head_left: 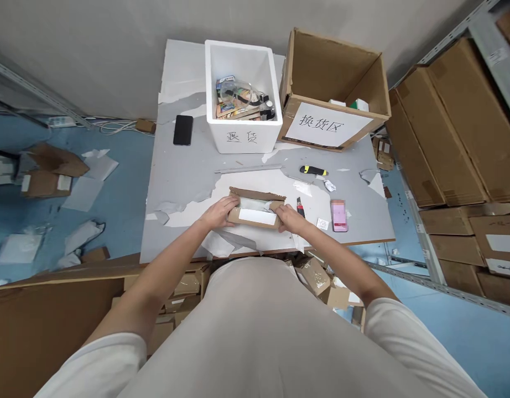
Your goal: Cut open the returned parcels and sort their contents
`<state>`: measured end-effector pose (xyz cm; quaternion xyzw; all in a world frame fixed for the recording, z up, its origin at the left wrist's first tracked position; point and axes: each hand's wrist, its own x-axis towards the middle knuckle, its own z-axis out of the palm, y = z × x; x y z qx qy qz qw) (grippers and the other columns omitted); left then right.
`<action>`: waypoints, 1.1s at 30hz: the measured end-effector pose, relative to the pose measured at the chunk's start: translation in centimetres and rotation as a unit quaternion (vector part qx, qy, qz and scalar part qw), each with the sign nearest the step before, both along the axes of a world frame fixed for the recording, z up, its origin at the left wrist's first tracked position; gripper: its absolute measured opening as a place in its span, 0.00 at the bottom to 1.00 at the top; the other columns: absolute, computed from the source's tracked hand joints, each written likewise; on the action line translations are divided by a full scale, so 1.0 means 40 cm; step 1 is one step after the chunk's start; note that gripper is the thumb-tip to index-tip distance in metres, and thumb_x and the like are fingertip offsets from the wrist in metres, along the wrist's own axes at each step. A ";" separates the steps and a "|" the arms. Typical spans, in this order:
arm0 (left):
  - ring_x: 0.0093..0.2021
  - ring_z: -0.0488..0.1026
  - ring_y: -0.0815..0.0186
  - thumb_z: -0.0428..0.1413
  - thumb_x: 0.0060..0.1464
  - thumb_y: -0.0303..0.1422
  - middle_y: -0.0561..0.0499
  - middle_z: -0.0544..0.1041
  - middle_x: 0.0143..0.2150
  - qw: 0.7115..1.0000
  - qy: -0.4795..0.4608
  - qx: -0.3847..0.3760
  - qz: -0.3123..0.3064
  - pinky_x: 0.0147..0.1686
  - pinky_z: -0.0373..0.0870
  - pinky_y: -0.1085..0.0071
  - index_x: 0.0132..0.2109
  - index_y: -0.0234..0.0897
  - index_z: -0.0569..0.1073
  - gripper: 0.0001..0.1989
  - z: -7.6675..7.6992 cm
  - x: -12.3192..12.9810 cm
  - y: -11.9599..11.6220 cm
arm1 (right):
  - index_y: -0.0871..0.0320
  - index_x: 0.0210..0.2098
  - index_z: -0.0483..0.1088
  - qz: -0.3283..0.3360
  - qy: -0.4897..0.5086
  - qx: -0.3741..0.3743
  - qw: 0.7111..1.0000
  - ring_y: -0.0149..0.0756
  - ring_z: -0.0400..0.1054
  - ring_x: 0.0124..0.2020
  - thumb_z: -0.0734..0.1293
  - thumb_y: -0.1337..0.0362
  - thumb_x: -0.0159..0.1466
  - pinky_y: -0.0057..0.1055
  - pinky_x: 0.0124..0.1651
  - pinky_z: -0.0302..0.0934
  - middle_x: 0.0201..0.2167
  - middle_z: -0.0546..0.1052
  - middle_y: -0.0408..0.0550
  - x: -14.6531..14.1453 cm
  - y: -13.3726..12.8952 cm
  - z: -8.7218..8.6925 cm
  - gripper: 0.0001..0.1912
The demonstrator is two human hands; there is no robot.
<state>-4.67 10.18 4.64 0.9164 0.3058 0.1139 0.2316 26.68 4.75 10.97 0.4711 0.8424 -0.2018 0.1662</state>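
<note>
Head view: my left hand (220, 211) grips the left end of a small cardboard box (255, 223), and my right hand (291, 218) grips its right end. The box sits near the front edge of the bench (172, 171), just ahead of my body, its far flap (257, 194) raised and something whitish showing inside; I cannot tell what. A blank-looking white label (257, 216) is on the side facing me.

Closest to my right hand lies a red-and-black cutter (300, 208), then a small printed slip (322, 223) and a phone with a pink screen (339, 215). Beyond these are a crumpled scrap (329, 186) and a yellow-and-black cutter (313, 171). A thin grey strip (250, 168) lies between my box and the white foam bin (243, 135), which holds jumbled goods and blocks the space behind. Right of the bin stands a large open carton (333, 124) with a handwritten sign; left of it, a dark phone (182, 130) lies flat. Torn grey covering surrounds my work, and cartons (449, 121) fill the shelf at far right.
</note>
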 end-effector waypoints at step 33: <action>0.38 0.75 0.55 0.54 0.53 0.35 0.42 0.80 0.33 0.963 0.269 0.007 -0.022 0.52 0.55 0.53 0.31 0.37 0.78 0.10 0.182 0.207 -0.018 | 0.62 0.39 0.76 0.136 -0.130 0.050 0.981 0.45 0.72 0.40 0.59 0.77 0.61 0.45 0.55 0.50 0.37 0.79 0.58 -0.113 0.104 0.075 0.16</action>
